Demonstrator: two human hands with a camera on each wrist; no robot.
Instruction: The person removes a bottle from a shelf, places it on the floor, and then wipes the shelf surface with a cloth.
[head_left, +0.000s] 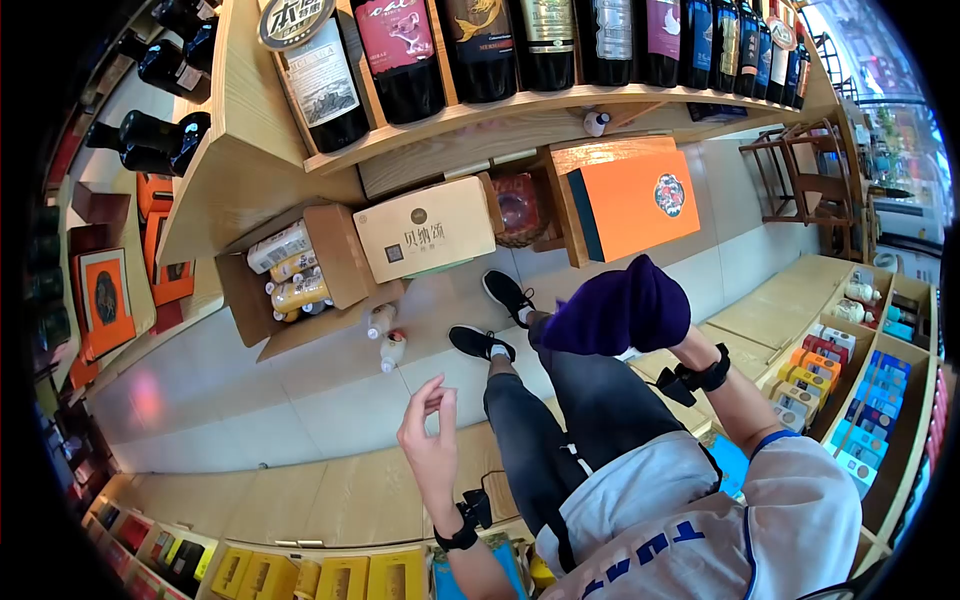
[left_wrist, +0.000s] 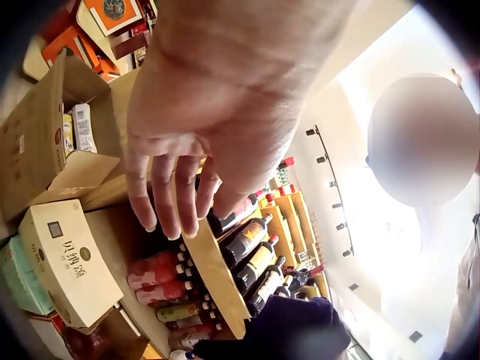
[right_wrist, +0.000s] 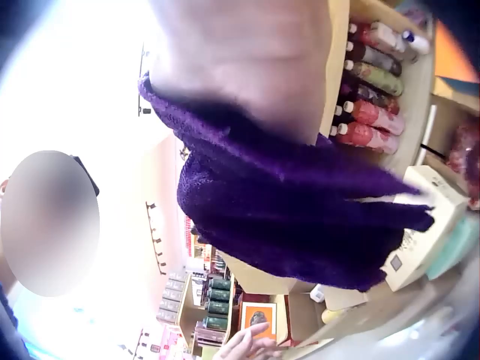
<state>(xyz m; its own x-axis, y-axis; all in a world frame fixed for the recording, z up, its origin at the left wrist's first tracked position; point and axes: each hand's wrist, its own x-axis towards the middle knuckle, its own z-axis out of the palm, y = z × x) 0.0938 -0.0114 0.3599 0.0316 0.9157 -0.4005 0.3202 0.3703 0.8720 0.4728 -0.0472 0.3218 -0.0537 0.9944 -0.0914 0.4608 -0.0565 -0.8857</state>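
Observation:
A purple cloth [head_left: 620, 305] covers most of my right hand [head_left: 697, 350], whose fingers are hidden in it. Seen from the right wrist, the cloth [right_wrist: 285, 210] hangs in folds around the palm side of that hand [right_wrist: 259, 67]. My left hand [head_left: 430, 435] is raised over the floor, touching nothing, apart from the cloth. The left wrist view shows this hand [left_wrist: 206, 142] with relaxed, slightly bent fingers and nothing between them; the cloth [left_wrist: 292, 330] appears below.
Wine bottles [head_left: 487, 50] line a wooden shelf ahead. Below stand an open carton [head_left: 340, 260] of bottles, a beige box [head_left: 425, 230] and an orange box [head_left: 640, 205]. Two small bottles [head_left: 392, 352] stand on the floor by my shoes. Low cabinets [head_left: 340, 490] run behind; a wooden chair [head_left: 805, 175] stands right.

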